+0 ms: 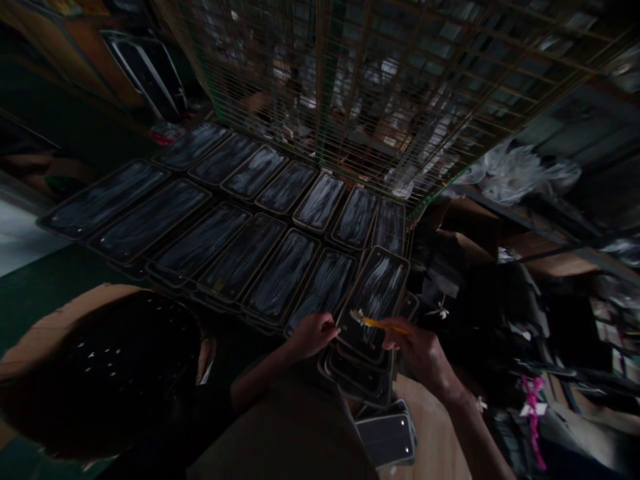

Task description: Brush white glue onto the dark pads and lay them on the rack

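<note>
My right hand (417, 350) is closed on a thin yellow-handled brush (379, 324), its pale tip resting on the dark flat tray (376, 293) on top of a small stack. My left hand (313, 333) grips that tray's left edge, fingers curled over the rim. The tray's surface carries whitish streaks, like the other trays laid out beyond it.
Several streaked dark trays (235, 233) lie in two rows across the surface. A wire mesh rack (380, 87) rises behind them. A crumpled plastic bag (515, 170) and dark clutter sit at right. More stacked trays (387, 437) are near me. A dark round speckled object (100, 373) fills the lower left.
</note>
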Demonstrator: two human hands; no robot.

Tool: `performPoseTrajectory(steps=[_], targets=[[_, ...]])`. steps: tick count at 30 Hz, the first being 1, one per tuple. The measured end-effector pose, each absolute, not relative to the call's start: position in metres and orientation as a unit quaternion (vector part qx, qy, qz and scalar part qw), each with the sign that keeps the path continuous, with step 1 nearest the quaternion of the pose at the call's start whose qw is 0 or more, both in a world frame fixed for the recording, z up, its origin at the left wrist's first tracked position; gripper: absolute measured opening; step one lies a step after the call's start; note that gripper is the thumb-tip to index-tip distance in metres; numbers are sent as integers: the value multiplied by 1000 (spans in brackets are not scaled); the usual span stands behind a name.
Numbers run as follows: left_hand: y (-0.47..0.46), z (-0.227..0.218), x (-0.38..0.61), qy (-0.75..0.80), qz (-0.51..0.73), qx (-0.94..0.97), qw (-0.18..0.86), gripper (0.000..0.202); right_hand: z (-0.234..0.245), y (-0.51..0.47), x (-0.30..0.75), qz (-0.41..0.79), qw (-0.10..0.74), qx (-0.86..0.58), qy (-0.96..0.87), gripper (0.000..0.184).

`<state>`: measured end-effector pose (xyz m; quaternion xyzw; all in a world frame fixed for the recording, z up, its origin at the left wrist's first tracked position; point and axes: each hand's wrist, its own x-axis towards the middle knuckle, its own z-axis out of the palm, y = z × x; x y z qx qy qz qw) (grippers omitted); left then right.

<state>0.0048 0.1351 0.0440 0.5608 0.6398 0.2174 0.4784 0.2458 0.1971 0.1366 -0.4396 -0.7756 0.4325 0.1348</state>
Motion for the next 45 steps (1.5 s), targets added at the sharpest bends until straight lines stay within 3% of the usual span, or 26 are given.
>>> performPoseTrajectory(steps=[3, 7, 14, 18, 23, 35, 41, 45], targets=[[135, 45, 4, 627, 229, 551, 500, 20, 149, 181, 245, 514, 117, -428, -734, 28], [136, 43, 3, 619, 230, 549, 512, 19, 141, 200, 245, 558, 159, -439, -686, 29], [136, 41, 5, 644, 210, 547, 493, 17, 110, 281, 245, 379, 315, -509, -706, 39], [135, 39, 5, 636, 219, 536, 511, 18, 104, 307, 238, 287, 359, -518, -722, 39], [133, 33, 5, 628, 239, 526, 522, 19, 91, 311, 232, 264, 291, -500, -771, 36], [132, 34, 6, 629, 259, 535, 501, 19, 131, 230, 272, 561, 151, -423, -695, 27], [132, 34, 8, 632, 253, 531, 504, 18, 125, 292, 283, 343, 325, -508, -720, 33], [130, 37, 11, 635, 256, 514, 516, 18, 113, 322, 280, 283, 332, -502, -747, 34]])
